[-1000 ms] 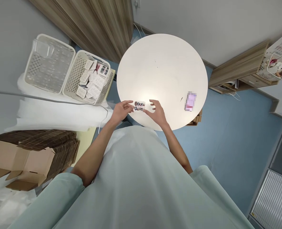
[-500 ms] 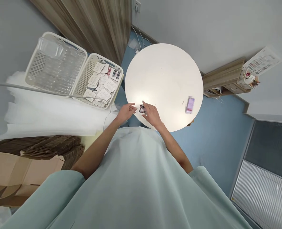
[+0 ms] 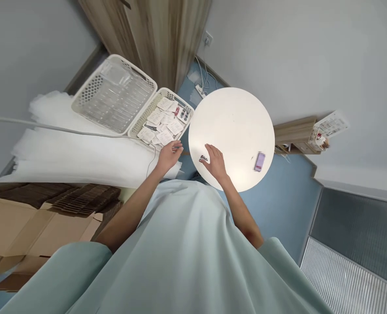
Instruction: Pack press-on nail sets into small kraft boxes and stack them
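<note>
A small white card with dark, shiny pieces in rows (image 3: 203, 157) lies near the left edge of the round white table (image 3: 235, 104). My right hand (image 3: 216, 164) rests over its right part, fingers stretched and thumb apart, hiding some of it. Off the table's left side, my left hand (image 3: 169, 158) is in the air with fingers and thumb apart and nothing visible in it. It is close to the lower right rim of a white plastic basket (image 3: 135, 129), which holds many white printed cards (image 3: 156, 116). One card there shows dark pieces.
A second white basket (image 3: 76, 104) with clear plastic trays (image 3: 121, 93) adjoins the first. White foam sheeting (image 3: 82, 161) and flattened cardboard boxes (image 3: 49, 231) lie at left. A cable (image 3: 66, 130) crosses there. A blurred purple item (image 3: 259, 161) sits on the table's right.
My left hand has moved away from the card and the table, toward the card basket. My right hand stays by the card. The view has swung, shifting the baskets rightward and down.
</note>
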